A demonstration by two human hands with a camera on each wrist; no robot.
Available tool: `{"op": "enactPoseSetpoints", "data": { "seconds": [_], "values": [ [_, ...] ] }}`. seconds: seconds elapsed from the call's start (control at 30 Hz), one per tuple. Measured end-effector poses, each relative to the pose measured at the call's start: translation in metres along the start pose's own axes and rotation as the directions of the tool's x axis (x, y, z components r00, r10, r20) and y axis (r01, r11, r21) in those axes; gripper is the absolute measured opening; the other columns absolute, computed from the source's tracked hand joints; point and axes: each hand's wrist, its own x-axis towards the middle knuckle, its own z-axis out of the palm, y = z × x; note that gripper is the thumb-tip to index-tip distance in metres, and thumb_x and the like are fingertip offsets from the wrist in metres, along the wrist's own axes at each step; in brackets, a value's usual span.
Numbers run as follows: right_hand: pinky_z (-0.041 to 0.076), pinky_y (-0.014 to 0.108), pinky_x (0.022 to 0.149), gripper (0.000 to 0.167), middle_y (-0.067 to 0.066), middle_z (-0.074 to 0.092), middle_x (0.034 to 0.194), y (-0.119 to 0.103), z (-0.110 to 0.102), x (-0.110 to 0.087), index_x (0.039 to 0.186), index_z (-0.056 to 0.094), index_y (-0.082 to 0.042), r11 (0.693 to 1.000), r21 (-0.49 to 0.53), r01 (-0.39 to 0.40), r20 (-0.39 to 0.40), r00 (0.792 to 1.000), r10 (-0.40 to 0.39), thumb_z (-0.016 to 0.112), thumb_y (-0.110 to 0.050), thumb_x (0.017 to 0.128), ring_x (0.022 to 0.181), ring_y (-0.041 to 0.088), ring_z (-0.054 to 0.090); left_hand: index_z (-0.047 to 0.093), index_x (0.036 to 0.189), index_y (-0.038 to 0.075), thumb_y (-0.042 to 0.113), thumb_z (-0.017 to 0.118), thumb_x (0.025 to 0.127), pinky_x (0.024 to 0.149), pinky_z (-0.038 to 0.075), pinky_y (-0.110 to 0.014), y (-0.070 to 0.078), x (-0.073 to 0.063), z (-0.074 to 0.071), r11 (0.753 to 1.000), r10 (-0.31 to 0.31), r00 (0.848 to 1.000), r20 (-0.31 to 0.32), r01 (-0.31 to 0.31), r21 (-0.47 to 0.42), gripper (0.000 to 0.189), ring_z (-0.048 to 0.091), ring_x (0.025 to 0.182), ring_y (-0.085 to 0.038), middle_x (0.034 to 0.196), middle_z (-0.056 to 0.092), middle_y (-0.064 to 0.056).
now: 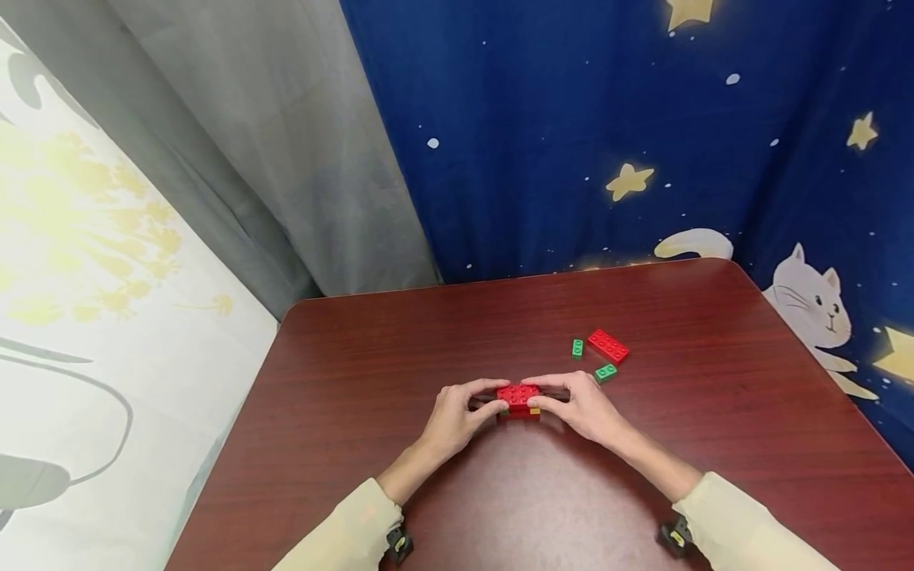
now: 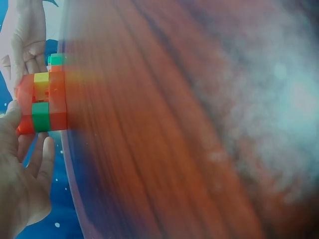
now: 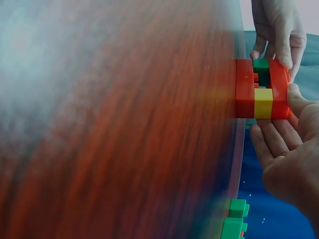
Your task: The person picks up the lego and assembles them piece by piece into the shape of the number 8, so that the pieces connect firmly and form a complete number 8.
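A small stack of toy building bricks stands on the table between my hands. Its top is a red studded brick. Under that sit a green brick at the left end and a yellow brick at the right end, with studs showing in the gap between them. A second red brick forms the base. My left hand holds the top brick's left end between thumb and index finger. At the right end, my right hand grips the same brick likewise, its other fingers extended behind.
Beyond my right hand lie a loose red brick and two small green bricks, one farther back and one nearer the hand. The dark red wooden table ends at a starry blue curtain.
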Motion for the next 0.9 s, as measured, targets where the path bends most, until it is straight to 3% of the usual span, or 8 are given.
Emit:
{"op": "enactPoseSetpoints", "data": {
  "seconds": [0.5, 0.9],
  "values": [
    [0.06, 0.028, 0.089, 0.036, 0.007, 0.078, 0.119, 0.002, 0.001, 0.0005, 0.128, 0.077, -0.01, 0.999, 0.023, -0.031, 0.03, 0.999, 0.03, 0.083, -0.021, 0.094, 0.107, 0.02, 0.076, 0.077, 0.127, 0.014, 0.02, 0.084, 0.092, 0.075, 0.062, -0.024, 0.0003, -0.0003, 0.0013, 0.999, 0.044, 0.999, -0.018, -0.043, 0.027, 0.037, 0.078, 0.088, -0.015, 0.11, 0.08, -0.006],
    [0.061, 0.036, 0.091, 0.036, 0.009, 0.078, 0.118, -0.0003, 0.0012, 0.0018, 0.127, 0.077, -0.006, 1.0, 0.008, 0.005, 0.032, 0.999, -0.005, 0.083, -0.016, 0.094, 0.108, 0.022, 0.076, 0.077, 0.127, 0.014, 0.024, 0.084, 0.092, 0.075, 0.061, -0.022, 0.0005, 0.0004, 0.0005, 0.998, 0.053, 0.998, -0.018, -0.053, 0.044, 0.037, 0.077, 0.086, -0.013, 0.11, 0.08, -0.005]
  ]
}}
